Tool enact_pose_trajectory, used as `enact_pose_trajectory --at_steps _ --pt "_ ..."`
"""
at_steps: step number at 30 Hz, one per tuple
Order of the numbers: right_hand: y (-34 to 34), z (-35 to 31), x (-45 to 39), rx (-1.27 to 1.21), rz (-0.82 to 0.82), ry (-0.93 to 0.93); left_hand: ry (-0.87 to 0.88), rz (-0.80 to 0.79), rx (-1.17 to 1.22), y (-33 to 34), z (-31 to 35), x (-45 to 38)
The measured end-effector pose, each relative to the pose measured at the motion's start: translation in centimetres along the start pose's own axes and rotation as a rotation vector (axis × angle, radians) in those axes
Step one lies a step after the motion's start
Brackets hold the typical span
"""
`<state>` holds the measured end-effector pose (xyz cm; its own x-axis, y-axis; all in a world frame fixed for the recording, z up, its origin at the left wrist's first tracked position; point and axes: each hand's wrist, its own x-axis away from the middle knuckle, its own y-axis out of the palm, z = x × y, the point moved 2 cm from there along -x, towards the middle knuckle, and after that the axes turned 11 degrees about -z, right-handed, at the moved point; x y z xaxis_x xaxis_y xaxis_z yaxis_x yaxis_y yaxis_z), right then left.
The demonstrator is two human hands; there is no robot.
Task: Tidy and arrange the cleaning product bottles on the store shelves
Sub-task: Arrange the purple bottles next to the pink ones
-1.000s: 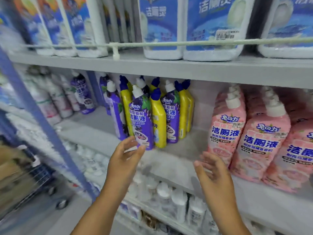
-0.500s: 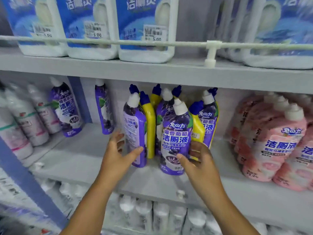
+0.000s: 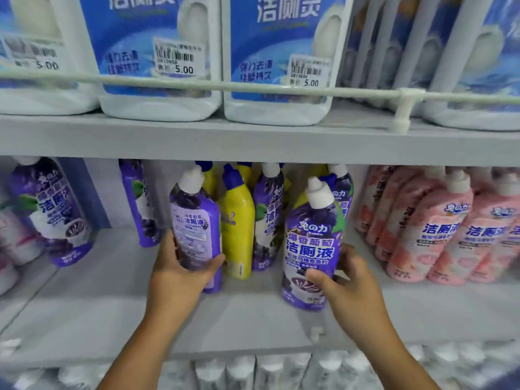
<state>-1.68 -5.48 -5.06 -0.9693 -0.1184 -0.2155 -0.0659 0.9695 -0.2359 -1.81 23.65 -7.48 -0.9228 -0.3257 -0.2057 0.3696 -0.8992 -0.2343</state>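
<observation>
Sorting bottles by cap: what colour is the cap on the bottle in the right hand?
White, on the purple bottle; head view.

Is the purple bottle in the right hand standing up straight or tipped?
Tipped. The purple bottle leans left, its white cap off-centre, gripped by the right hand.

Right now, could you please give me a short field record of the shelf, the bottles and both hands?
left hand: grips the back-facing purple bottle
right hand: grips the front-facing purple bottle
between them: yellow bottle, upright
right side: pink bottles, grouped
middle shelf: carries all these
shelf above: white jugs tagged 5.00, behind a rail
</observation>
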Motion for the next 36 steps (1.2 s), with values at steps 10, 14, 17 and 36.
enact_pose_trajectory --at_steps 10,14,17,36 --pt "-8.3 2.3 -0.6 0.151 0.253 0.021 -0.043 0.042 -0.073 -0.1 0.1 -4.2" --pt "-8.3 2.1 -2.2 0.213 0.242 0.033 -0.007 0.070 -0.114 0.0 0.3 -4.3" --pt "-7.6 1.3 -0.5 0.258 0.423 -0.057 0.191 0.278 -0.234 -0.2 1.6 -1.8" --pt "-0.4 1.5 -5.6 0.139 0.001 0.024 0.024 -0.255 -0.277 3.2 6.5 -0.6"
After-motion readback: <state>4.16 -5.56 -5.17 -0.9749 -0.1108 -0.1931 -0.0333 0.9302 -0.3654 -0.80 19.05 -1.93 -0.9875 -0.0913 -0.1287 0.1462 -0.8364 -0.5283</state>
